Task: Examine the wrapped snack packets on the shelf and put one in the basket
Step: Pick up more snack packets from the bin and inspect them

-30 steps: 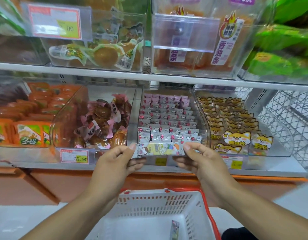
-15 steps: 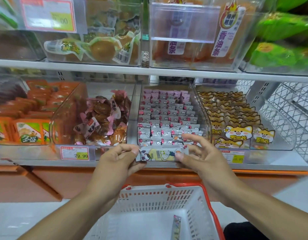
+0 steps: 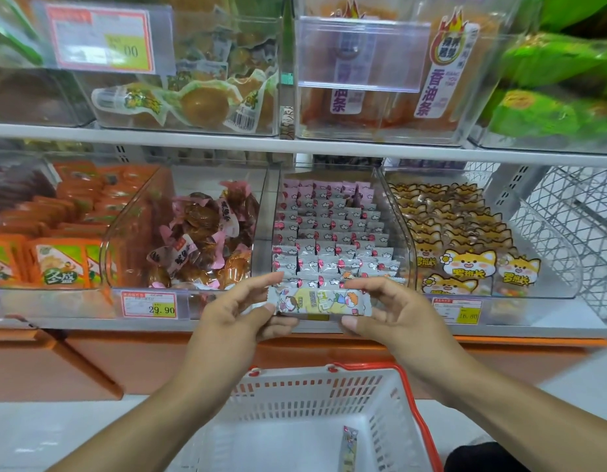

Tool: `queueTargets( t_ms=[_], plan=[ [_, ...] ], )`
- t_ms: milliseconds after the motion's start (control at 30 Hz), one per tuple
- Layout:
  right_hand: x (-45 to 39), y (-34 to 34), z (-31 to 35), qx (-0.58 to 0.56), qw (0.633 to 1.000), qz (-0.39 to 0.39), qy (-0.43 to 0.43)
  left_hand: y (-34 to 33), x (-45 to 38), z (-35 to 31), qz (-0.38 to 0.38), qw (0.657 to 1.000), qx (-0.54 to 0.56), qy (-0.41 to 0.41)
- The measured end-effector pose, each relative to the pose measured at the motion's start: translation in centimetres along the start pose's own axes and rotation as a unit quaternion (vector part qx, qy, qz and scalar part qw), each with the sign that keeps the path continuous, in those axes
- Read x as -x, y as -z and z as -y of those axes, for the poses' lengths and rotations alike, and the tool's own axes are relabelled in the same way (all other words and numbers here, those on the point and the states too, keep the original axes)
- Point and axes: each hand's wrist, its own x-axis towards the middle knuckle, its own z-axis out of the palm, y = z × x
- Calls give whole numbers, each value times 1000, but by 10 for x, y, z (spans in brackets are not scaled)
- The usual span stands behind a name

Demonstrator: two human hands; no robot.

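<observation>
I hold one wrapped snack packet [image 3: 320, 301], grey with a yellow cartoon print, level in front of the shelf edge. My left hand [image 3: 237, 315] pinches its left end and my right hand [image 3: 387, 315] pinches its right end. Just behind it stands the clear bin [image 3: 394, 212] filled with rows of the same small grey and pink packets [image 3: 329, 240]. Directly below my hands stands the white basket [image 3: 295, 400] with a red rim, and one packet [image 3: 349, 447] lies on its floor.
Clear bins flank the packet bin: brown snacks in pink wrappers [image 3: 199, 233] on the left, orange packs [image 3: 60, 264] further left, yellow cartoon-cat packs [image 3: 465, 264] on the right. A white wire rack [image 3: 574, 216] is at far right. Another shelf of bins [image 3: 193, 73] runs above.
My hands and the packet have shifted only slightly in the view. Both hands keep their hold on the packet's ends.
</observation>
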Motion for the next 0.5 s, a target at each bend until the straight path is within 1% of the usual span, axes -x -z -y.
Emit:
queueTargets(
  t_ms=[100,200,233,300,400,500],
  plan=[
    [0,-1,4,1,1000,-7,-5,-1,2,-3,26,1000,-7,1],
    [-3,-3,7,-25,1000,-1,-12,1,5,-3,59,994,-91,-3],
    [-3,-3,7,-39,999,5,-15,2,6,-2,63,993,-104,-1],
    [-3,-4,9,-43,999,15,-15,3,4,1,57,994,-92,6],
    [-3,-2,12,-20,999,42,13,1,0,4,45,998,-39,24],
    [-2,-1,13,9,997,63,38,2,-3,6,49,997,-38,44]
  ],
)
